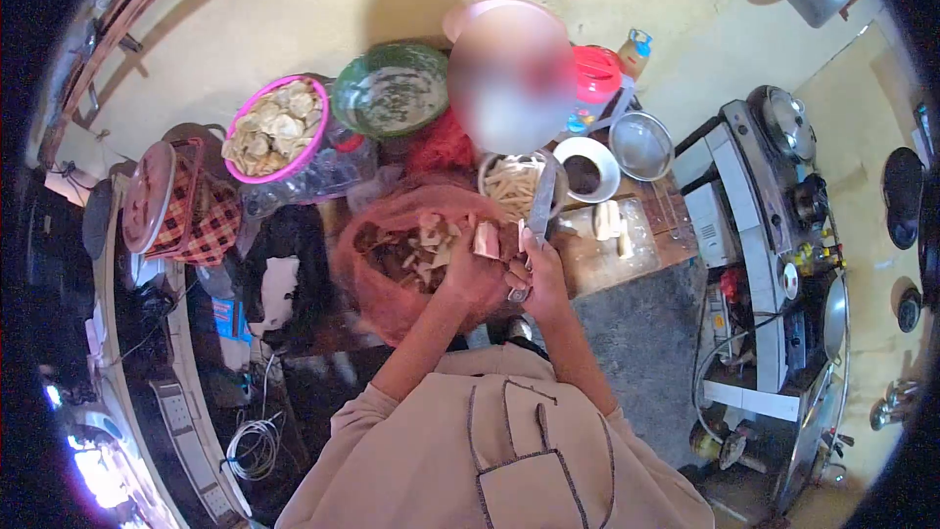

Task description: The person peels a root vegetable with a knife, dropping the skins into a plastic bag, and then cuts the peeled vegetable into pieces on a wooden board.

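My left hand [477, 269] is closed round a thick root piece [487, 239] with pale flesh and brown skin, held over the right side of a red mesh bag [372, 279]. Pale peelings [428, 247] lie in the bag. Just to the right, my right hand [544, 279] is wrapped round the handle of a knife [543, 201], whose broad blade points up and away. The two hands are close together. Beyond them stands a bowl of pale cut sticks [514, 182].
Peeled pieces [608, 220] lie on a board [636, 247] at the right. Behind are a pink basket of slices [278, 129], a green basin [392, 88], a white bowl [586, 169] and a sieve [641, 145]. A stove [759, 171] stands far right.
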### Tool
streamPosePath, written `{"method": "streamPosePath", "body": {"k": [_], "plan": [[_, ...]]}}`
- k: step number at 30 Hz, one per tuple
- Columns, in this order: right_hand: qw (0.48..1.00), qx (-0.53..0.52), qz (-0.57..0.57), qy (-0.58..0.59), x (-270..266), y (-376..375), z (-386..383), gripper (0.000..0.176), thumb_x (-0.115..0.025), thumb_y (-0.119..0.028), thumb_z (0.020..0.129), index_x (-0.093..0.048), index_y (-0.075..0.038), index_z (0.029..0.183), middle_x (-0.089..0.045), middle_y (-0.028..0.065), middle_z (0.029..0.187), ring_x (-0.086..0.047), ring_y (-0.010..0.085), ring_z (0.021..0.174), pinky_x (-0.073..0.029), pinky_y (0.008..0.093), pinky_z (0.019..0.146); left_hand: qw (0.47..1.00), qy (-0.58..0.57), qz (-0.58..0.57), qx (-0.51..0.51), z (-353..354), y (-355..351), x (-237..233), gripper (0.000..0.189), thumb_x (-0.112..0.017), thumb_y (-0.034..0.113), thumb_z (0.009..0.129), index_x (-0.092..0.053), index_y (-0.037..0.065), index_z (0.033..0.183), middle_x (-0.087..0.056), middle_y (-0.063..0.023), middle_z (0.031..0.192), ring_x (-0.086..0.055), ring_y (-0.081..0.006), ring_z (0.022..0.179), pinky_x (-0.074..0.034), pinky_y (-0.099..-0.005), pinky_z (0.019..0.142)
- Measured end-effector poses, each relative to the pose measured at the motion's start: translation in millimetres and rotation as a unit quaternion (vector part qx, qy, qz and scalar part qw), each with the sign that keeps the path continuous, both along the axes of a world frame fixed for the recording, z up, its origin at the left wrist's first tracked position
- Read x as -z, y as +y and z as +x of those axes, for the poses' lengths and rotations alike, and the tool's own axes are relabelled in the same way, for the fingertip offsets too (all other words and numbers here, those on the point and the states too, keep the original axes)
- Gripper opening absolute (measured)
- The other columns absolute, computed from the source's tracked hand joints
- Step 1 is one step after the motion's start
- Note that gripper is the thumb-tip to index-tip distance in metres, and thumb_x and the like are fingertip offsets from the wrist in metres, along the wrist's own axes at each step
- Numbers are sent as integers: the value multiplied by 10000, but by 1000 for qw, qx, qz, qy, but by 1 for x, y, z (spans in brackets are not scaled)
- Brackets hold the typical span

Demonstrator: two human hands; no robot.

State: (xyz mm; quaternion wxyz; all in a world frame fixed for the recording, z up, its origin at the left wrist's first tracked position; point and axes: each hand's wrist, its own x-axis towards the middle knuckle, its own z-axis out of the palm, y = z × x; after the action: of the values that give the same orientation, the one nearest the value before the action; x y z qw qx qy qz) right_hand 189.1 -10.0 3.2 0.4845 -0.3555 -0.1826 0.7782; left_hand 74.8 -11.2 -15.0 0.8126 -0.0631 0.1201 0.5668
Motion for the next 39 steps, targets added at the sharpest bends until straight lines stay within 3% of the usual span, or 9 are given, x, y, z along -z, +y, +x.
{"method": "streamPosePath", "body": {"k": [3, 6, 9, 14, 15, 20, 24, 33, 39], "plan": [[999, 18, 13, 23, 16, -5, -25, 144, -541, -220, 846, -490, -85, 843, -415, -35, 580, -313, 32, 386, -271, 200, 352, 984, 157, 0, -79, -42, -9, 4, 394, -343, 438, 892, -506, 83, 947, -551, -58, 880, -531, -184, 800, -451, -317, 694], [880, 88, 187, -427, 35, -5, -41, 147, -582, -194, 819, -501, -71, 814, -448, -28, 592, -374, 21, 421, -305, 199, 380, 980, 185, 5, -79, -88, -15, 44, 394, -366, 430, 890, -506, 79, 1002, -563, -52, 917, -535, -174, 826, -438, -304, 742], [832, 99, 236, -492, 57, -6, -55, 178, -638, -157, 766, -494, -54, 788, -449, -31, 602, -422, 41, 506, -355, 211, 460, 976, 195, -25, -93, -103, -22, 42, 402, -374, 424, 890, -502, 70, 1034, -568, -54, 950, -538, -180, 846, -436, -309, 757], [819, 112, 323, -460, 23, -25, -90, 350, -706, -165, 699, -542, -6, 966, -556, 29, 767, -531, 114, 702, -436, 251, 663, 980, 165, 0, -115, -96, -22, 74, 402, -343, 407, 907, -490, 65, 1059, -560, -60, 978, -536, -196, 900, -411, -337, 820], [895, 25, 251, -367, 49, -27, -92, 323, -698, -162, 716, -539, -2, 947, -562, 22, 792, -527, 89, 706, -433, 216, 646, 969, 203, 44, -132, -93, -26, 70, 406, -324, 404, 913, -486, 63, 1062, -553, -61, 983, -529, -194, 910, -401, -333, 834], [941, 103, 215, -241, 28, -37, -122, 180, -624, -126, 784, -551, -2, 893, -553, -9, 740, -500, 57, 645, -419, 189, 602, 810, 562, 49, -162, -81, -44, 46, 433, -240, 402, 933, -468, 53, 1052, -518, -57, 979, -497, -161, 905, -378, -304, 841], [943, 120, 203, -237, 28, -38, -122, 118, -566, -121, 824, -560, -7, 855, -549, -9, 709, -487, 72, 636, -408, 221, 599, 815, 542, 101, -179, -78, -46, 35, 428, -238, 399, 934, -456, 44, 1033, -506, -50, 961, -485, -137, 880, -387, -280, 808], [716, 184, 336, -583, 23, -30, -125, 200, -544, -182, 815, -528, 16, 842, -572, 174, 735, -576, 331, 674, -443, 360, 617, 835, 492, 86, -230, -69, -31, 46, 444, -264, 405, 929, -480, 26, 1013, -529, -35, 871, -505, -102, 756, -425, -239, 684], [912, 141, 246, -297, 13, -23, -121, 144, -569, -150, 822, -550, -9, 798, -531, 2, 659, -458, 68, 552, -381, 234, 501, 856, 467, 63, -213, -75, -24, 44, 458, -257, 404, 931, -516, 31, 992, -544, -37, 843, -516, -109, 738, -430, -242, 674]]}}
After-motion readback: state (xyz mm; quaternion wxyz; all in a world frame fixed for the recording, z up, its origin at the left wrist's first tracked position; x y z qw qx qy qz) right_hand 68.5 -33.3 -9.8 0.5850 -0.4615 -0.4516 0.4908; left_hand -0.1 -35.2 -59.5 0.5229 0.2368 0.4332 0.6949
